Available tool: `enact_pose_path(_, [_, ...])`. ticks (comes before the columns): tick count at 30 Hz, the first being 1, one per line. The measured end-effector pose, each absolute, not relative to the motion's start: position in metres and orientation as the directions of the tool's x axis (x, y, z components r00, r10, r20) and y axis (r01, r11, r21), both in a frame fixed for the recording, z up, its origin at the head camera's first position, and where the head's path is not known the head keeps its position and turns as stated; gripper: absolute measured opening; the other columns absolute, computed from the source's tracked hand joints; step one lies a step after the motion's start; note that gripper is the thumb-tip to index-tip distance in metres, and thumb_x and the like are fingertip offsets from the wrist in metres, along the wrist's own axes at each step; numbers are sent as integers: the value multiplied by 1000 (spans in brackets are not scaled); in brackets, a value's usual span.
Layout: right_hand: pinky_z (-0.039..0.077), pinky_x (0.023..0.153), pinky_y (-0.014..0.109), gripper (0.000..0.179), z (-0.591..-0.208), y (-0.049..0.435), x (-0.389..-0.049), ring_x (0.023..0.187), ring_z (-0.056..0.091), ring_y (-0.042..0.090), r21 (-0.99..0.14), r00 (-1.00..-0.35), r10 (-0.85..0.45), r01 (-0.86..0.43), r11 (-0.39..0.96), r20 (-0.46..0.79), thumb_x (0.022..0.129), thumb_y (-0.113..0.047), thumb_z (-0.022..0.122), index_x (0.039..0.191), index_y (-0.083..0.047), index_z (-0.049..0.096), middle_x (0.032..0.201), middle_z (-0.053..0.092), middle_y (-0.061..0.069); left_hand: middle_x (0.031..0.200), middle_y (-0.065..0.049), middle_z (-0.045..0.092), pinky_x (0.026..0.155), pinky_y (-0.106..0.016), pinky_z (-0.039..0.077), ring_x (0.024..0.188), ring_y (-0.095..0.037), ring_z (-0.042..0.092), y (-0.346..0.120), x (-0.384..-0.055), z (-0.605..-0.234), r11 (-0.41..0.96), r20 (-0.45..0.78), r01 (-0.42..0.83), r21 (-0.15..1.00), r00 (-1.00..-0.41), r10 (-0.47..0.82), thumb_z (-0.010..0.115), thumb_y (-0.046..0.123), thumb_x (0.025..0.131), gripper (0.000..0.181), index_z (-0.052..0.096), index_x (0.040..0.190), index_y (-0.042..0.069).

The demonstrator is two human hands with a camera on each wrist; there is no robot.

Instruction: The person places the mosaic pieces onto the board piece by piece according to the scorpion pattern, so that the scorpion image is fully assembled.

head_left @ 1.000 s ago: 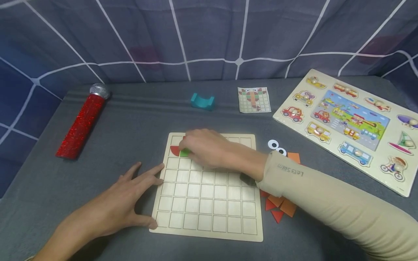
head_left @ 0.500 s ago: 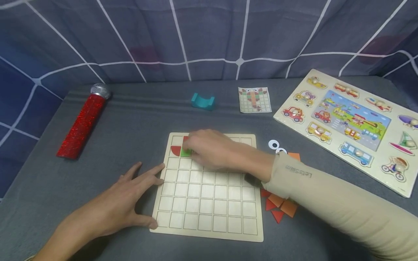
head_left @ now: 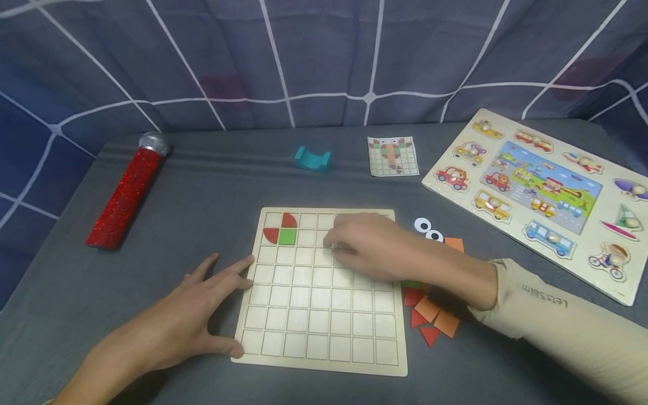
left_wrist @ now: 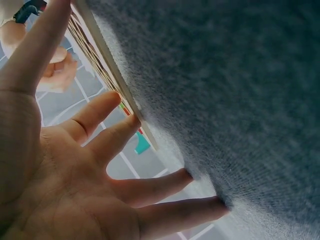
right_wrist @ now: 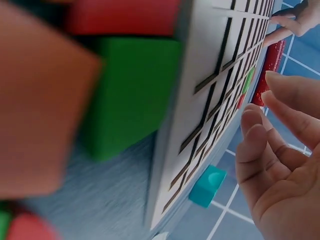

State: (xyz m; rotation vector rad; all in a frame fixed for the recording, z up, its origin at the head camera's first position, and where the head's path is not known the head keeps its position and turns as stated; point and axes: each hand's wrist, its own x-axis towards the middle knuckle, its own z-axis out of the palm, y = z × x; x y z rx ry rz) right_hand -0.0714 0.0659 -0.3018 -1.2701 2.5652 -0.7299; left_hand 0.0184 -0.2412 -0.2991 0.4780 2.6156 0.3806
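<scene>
A wooden grid board [head_left: 319, 292] lies flat on the grey table. In its upper left cells sit a green square [head_left: 287, 236] and two red quarter-circle pieces, one above the green [head_left: 289, 220] and one to its left [head_left: 271, 235]. My left hand [head_left: 187, 312] has its fingers spread, with the thumb and some fingertips touching the board's left edge. Over the board's upper right hovers my right hand [head_left: 372, 244], slightly blurred; the right wrist view shows nothing between its loosely bent fingers. Green, red and orange pieces [head_left: 437, 315] lie heaped right of the board.
Two white eye discs [head_left: 422, 225] lie by the board's right edge. Behind are a teal block [head_left: 313, 160] and a pattern card [head_left: 393, 156]. A vehicle puzzle board [head_left: 544, 194] is at right, a red glittery microphone [head_left: 129, 191] at left.
My right hand has let go of the green square and moved right across the board, uncovering the green and red pieces. My left hand stays at the board's left edge.
</scene>
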Motion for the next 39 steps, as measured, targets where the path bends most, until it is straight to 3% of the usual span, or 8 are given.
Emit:
enact_pose_path(11, [49,70,27,18,-305,115,-51,78,54,2,-544,-672,-740,-630,555,22,92,-10,65,106,-18,73,95,60,-12,159,8,28,94,-80,25,141,-53,17,-242,20,-300,894,-371,283,347,-834,408,89,57,55,84,56,128,31])
enact_pose_path(17, [50,72,28,20,-308,143,-44,81,54,0,-537,-712,-701,-609,584,46,88,-10,73,105,-21,74,97,61,-15,160,6,28,95,-80,24,141,-53,16,-242,20,-301,890,-361,284,356,-837,411,89,58,55,85,56,129,31])
enact_pose_path(27, [44,62,23,28,-310,184,-39,74,50,1,-527,-776,-631,-536,660,-1,85,-16,79,111,-24,73,94,57,-18,160,9,26,96,-80,22,142,-51,14,-242,20,-298,895,-389,254,366,-832,395,89,57,55,84,55,128,32])
enact_pose_path(39, [45,64,24,29,-311,211,-43,78,52,4,-473,-831,-556,-475,742,-36,83,-14,81,110,-23,73,95,60,-14,160,8,27,94,-81,24,142,-52,14,-241,20,-298,902,-392,251,352,-835,386,89,57,54,85,55,128,32])
